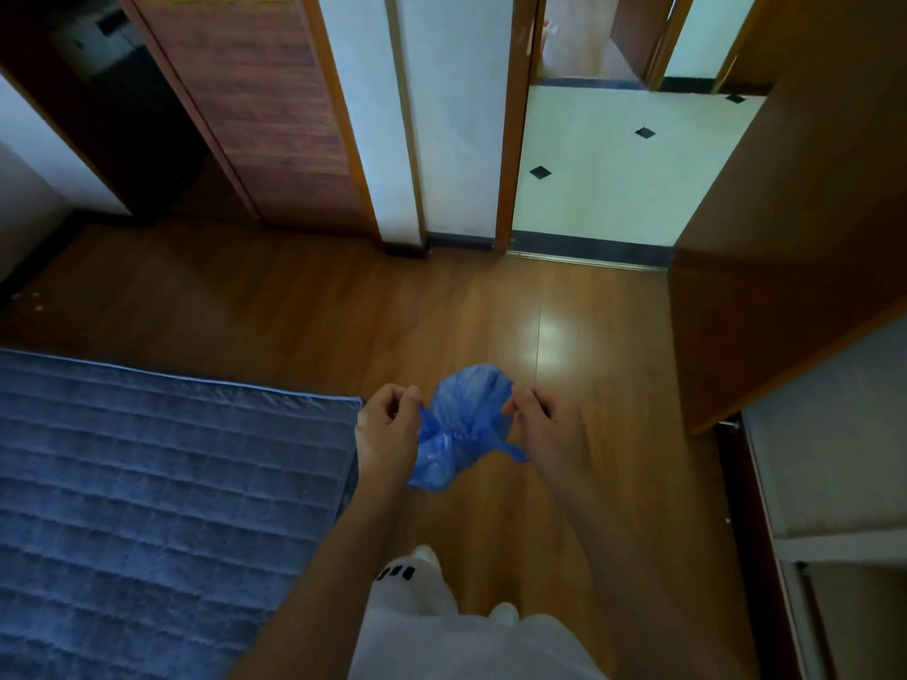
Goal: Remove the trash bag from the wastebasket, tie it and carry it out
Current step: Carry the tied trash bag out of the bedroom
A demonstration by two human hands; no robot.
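Observation:
A small blue plastic trash bag [459, 424] hangs in the air between both hands, above the wooden floor. Its upper part is gathered and twisted, with a loop of plastic standing up and a loose end trailing to the lower right. My left hand [387, 429] pinches the bag's left edge with closed fingers. My right hand [545, 424] pinches the top right of the loop. The filled bottom of the bag sags below my left hand. No wastebasket is in view.
A blue quilted mattress [147, 483] fills the lower left. An open wooden door [785, 213] stands at the right, beside a doorway to a white tiled hall [613, 164]. A sliding wardrobe door [275, 115] is at the back left. White furniture [834, 458] sits at the right edge.

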